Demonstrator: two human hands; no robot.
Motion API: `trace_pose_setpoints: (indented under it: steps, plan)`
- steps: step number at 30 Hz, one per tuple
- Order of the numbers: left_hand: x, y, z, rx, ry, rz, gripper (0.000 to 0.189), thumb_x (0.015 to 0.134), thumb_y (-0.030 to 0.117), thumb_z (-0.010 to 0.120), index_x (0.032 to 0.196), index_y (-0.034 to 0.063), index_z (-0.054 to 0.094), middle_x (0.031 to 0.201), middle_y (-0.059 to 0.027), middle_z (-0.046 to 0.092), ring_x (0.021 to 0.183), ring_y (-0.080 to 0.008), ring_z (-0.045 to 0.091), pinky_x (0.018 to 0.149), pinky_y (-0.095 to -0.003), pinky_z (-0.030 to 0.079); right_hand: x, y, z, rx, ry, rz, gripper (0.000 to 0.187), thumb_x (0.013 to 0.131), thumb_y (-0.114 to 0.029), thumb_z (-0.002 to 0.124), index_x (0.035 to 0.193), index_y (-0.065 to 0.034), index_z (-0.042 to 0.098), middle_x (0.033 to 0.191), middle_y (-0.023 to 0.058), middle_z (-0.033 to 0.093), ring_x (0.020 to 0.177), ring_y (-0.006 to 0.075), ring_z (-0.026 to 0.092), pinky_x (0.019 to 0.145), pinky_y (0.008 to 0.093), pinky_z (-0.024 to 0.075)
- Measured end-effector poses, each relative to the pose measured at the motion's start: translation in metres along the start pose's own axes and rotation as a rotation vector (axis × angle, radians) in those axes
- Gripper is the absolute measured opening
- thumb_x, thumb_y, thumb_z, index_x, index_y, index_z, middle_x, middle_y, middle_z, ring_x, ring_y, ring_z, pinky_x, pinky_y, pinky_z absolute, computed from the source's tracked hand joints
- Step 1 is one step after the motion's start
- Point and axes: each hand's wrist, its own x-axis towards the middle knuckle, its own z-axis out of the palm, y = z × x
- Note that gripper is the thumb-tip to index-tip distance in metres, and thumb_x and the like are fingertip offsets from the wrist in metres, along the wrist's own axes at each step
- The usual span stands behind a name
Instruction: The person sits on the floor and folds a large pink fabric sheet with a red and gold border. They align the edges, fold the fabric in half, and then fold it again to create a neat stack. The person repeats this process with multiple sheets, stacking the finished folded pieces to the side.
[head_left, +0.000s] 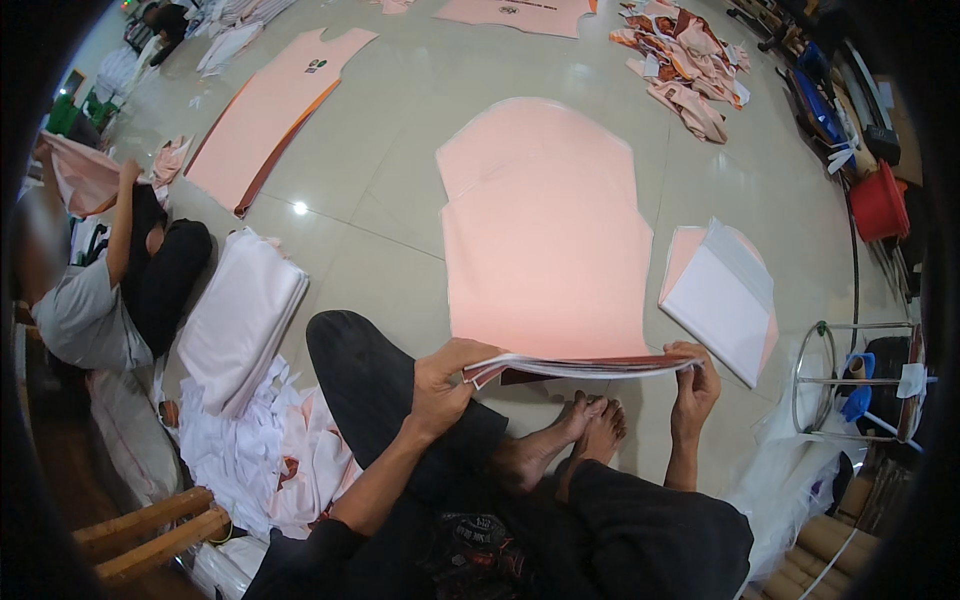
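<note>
A layered stack of peach fabric panels (547, 247) lies on the tiled floor in front of me, its far edge rounded and its sides notched. Its near edge is lifted, showing several white and rust-brown layers. My left hand (448, 382) pinches the left corner of that edge between thumb and fingers. At the right corner, my right hand (694, 375) grips the same edge, fingertips partly hidden. To the right of the stack rests a folded white and peach fabric bundle (720, 296). A folded pile of white fabric (236, 315) lies to the left of my knee.
Long peach panels (274, 112) and a crumpled printed fabric heap (686, 60) lie farther off. At left, a seated person (97, 300) holds peach cloth. White scraps (229, 450) and wooden bars (150, 525) are at lower left. A metal stand (817, 382) and red basin (877, 202) stand right.
</note>
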Motion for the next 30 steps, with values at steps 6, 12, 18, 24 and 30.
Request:
trace_pose_setpoints:
  steps: [6,12,18,24,30]
  plan:
    - [0.133,-0.033,0.005,0.114,0.071,-0.157,0.027,0.098,0.000,0.065,0.120,-0.0061,0.078,0.102,-0.0090,0.080,0.100,-0.0119,0.071,0.093,-0.0285,0.055,0.103,0.035,0.053,-0.146,0.125,0.112,0.020,0.113,-0.015,0.059,0.105,0.0029,0.064,0.094,-0.0002,0.058,0.091,0.0097,0.049,0.082,0.0251,0.0431]
    - [0.284,-0.145,0.008,0.238,0.106,-0.217,0.030,0.101,0.024,0.078,0.110,-0.0046,0.079,0.082,-0.0004,0.065,0.074,-0.0101,0.051,0.069,-0.0290,0.044,0.235,0.164,0.122,-0.284,0.064,0.181,0.044,0.111,-0.029,0.067,0.083,0.0013,0.053,0.076,0.0007,0.052,0.075,0.0127,0.044,0.067,0.0333,0.0399]
    - [0.339,-0.212,0.023,0.525,0.158,-0.226,0.032,0.102,0.022,0.073,0.123,-0.0016,0.074,0.103,-0.0139,0.075,0.090,-0.0262,0.068,0.081,-0.0391,0.054,0.273,0.226,0.147,-0.609,0.080,0.186,0.031,0.108,-0.029,0.069,0.101,0.0008,0.066,0.093,0.0125,0.068,0.081,0.0246,0.059,0.077,0.0406,0.0504]
    - [0.269,-0.187,0.019,0.485,0.431,-0.021,0.050,0.107,0.016,0.067,0.153,0.0008,0.053,0.157,-0.0189,0.050,0.143,-0.0358,0.048,0.117,-0.0457,0.044,0.205,0.164,0.129,-0.422,0.141,0.162,0.044,0.107,-0.025,0.070,0.142,0.0007,0.063,0.128,0.0129,0.071,0.112,0.0267,0.068,0.100,0.0387,0.0538]
    - [0.098,-0.187,-0.043,0.387,0.614,-0.540,0.053,0.102,0.029,0.078,0.140,-0.0049,0.063,0.130,-0.0183,0.064,0.125,-0.0298,0.058,0.105,-0.0434,0.051,0.046,0.123,0.054,0.082,0.292,0.709,0.041,0.110,-0.029,0.068,0.135,0.0031,0.063,0.114,0.0114,0.072,0.095,0.0196,0.071,0.078,0.0303,0.0584]
